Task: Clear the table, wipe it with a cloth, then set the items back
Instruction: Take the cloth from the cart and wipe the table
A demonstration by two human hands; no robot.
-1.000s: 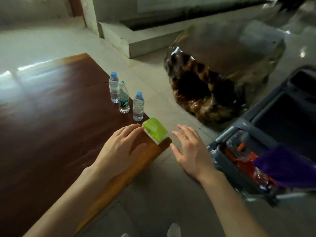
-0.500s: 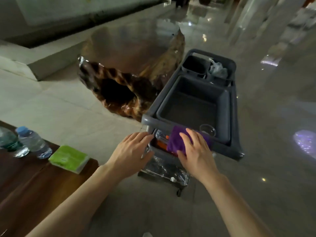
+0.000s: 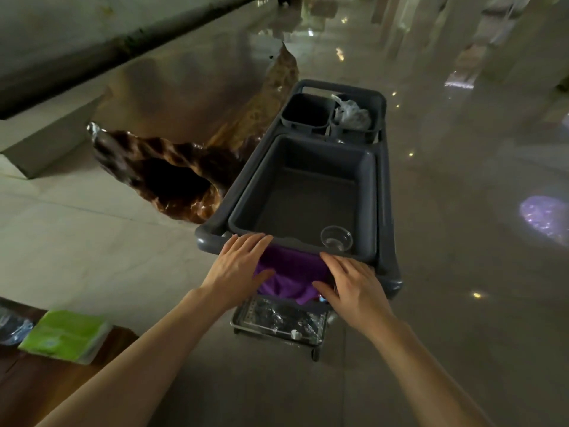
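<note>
step: fetching the cloth | cloth (image 3: 291, 274) draped over cart (image 3: 389, 211) near edge | left hand (image 3: 238, 266) and right hand (image 3: 354, 288) flat on it, fingers spread, nothing gripped | next, likely: pinch, lift, turn to bench (image 3: 46, 386), tissue pack (image 3: 66, 334) still there

Left hand (image 3: 238, 266) shifted onto purple cloth (image 3: 289, 277); right hand (image 3: 354, 288) slid rightward
</note>
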